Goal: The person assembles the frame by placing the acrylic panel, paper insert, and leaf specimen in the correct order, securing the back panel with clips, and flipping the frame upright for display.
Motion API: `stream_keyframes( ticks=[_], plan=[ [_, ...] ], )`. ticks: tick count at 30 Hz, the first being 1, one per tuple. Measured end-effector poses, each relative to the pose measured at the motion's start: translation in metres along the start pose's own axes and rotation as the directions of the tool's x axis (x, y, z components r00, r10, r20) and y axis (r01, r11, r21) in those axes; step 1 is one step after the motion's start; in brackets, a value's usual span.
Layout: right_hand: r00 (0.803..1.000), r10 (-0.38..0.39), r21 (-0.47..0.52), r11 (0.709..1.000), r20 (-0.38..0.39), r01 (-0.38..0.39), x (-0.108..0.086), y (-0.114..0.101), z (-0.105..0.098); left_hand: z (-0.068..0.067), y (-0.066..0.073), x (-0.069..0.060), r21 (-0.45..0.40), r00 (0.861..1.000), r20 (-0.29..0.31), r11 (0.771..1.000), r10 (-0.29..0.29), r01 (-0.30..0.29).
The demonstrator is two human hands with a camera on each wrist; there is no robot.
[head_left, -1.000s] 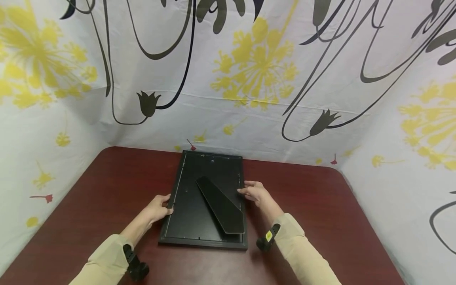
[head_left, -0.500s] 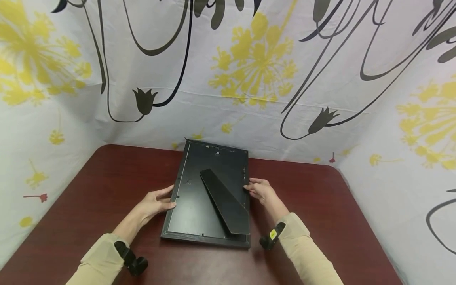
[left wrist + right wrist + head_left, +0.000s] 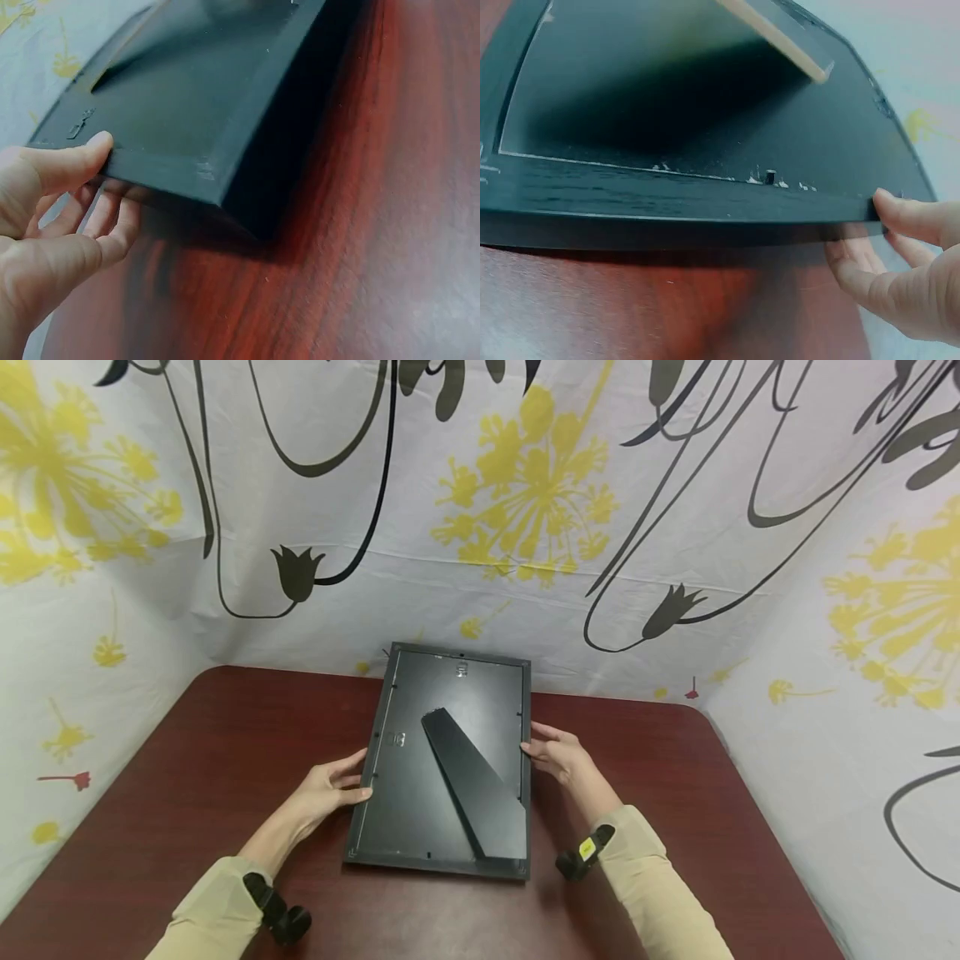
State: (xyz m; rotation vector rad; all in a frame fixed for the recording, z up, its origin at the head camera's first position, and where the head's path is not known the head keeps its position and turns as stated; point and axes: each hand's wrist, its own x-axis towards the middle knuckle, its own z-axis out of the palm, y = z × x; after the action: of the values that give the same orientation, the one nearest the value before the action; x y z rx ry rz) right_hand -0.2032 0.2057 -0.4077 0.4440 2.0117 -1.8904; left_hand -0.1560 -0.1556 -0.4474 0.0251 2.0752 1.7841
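Observation:
A black picture frame shows its back upward in the head view, its near edge at the table and its far end raised. Slanting across the back is a black easel leg. My left hand grips the left side, thumb on the back face and fingers under the edge, as the left wrist view shows. The right hand holds the opposite side; in the right wrist view its thumb lies on the rim with fingers beneath. The front of the picture frame is hidden.
A dark red table carries the picture frame. White cloth with yellow and grey plant prints hangs behind and at both sides. Small metal hangers sit on the frame's back. Each wrist wears a black camera.
The picture frame's far end has risen, so its back now tilts more toward the head view. Both hands have stayed at its sides, the right one moving slightly up and right.

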Motion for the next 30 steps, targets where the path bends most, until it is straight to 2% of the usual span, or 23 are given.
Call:
stream_keyframes(
  ticks=[4, 8, 12, 16, 24, 30],
  plan=[
    [0.999, -0.029, 0.061, 0.998, 0.018, 0.028, -0.003, -0.008, -0.006, 0.001, 0.001, 0.005, -0.004, 0.999, -0.023, 0.999, 0.049, -0.049],
    [0.999, -0.031, 0.096, 0.995, 0.011, 0.03, -0.006, -0.015, -0.01, 0.004, 0.006, 0.01, 0.027, 0.996, -0.035, 0.996, 0.085, -0.084],
    [0.999, -0.05, 0.093, 0.994, -0.007, 0.051, -0.009, -0.023, -0.015, 0.008, 0.013, 0.014, 0.108, 0.993, -0.035, 0.988, 0.117, -0.113],
    [0.993, -0.116, 0.091, 0.989, -0.001, 0.115, -0.011, -0.032, -0.018, 0.01, 0.02, 0.017, 0.195, 0.988, -0.02, 0.969, 0.156, -0.149],
    [0.966, -0.259, 0.147, 0.955, -0.017, 0.259, -0.013, -0.042, -0.019, 0.009, 0.038, 0.024, 0.277, 0.966, -0.051, 0.933, 0.253, -0.23],
    [0.936, -0.351, 0.177, 0.92, -0.029, 0.351, -0.01, -0.045, -0.019, 0.01, 0.044, 0.032, 0.32, 0.951, -0.11, 0.916, 0.29, -0.243]
  ],
)
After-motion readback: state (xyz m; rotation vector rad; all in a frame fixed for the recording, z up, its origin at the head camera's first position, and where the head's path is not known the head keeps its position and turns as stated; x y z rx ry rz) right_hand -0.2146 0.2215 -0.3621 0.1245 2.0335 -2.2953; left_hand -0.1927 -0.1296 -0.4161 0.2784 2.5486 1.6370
